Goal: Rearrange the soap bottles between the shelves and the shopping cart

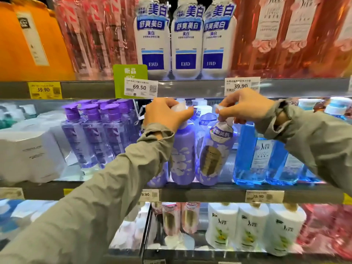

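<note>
Two purple soap bottles with white flower prints stand on the middle shelf (209, 195). My left hand (165, 114) grips the white pump top of the left purple bottle (182, 155). My right hand (245, 106) pinches the white pump top of the right purple bottle (213, 157), which bears a gold label and a neck tag. Both bottles are upright near the shelf's front edge. A third purple bottle (158, 179) shows partly behind my left sleeve. No shopping cart is in view.
Clear purple-capped bottles (95, 134) and white boxes (30, 155) stand to the left, blue bottles (261, 157) to the right. White EHD bottles (186, 40) fill the shelf above, white and pink bottles (253, 229) the shelf below. Price tags (141, 88) hang on the shelf edges.
</note>
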`<state>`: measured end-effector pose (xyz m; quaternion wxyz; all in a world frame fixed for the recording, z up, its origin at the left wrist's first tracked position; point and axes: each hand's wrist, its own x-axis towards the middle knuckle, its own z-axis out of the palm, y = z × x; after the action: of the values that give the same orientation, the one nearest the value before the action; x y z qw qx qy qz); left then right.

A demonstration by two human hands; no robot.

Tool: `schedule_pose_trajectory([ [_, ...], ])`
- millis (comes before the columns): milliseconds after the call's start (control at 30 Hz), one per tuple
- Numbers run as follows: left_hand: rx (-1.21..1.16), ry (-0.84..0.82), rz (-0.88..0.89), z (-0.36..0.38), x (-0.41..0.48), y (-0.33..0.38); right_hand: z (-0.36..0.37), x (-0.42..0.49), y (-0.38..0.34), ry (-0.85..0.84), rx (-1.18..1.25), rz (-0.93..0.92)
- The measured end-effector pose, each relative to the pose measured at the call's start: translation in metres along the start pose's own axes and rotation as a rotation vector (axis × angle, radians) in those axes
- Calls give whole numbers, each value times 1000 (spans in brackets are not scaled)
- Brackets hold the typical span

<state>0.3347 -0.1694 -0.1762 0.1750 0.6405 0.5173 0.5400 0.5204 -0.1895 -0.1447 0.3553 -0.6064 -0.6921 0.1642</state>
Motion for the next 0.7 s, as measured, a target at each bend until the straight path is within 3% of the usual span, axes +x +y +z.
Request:
schedule_pose_trajectory([
  [233, 84, -15, -34, 11, 11, -9, 3, 5, 3, 0, -135, -91],
  [367, 345, -142, 40, 14, 14, -19, 7, 5, -3, 65, -390, -229],
  [500, 499, -206, 70, 14, 22, -20, 17, 4, -1, 18, -530, -281],
  [700, 730, -301, 122, 17, 39, -25, 33, 8, 23, 84, -505, -236],
])
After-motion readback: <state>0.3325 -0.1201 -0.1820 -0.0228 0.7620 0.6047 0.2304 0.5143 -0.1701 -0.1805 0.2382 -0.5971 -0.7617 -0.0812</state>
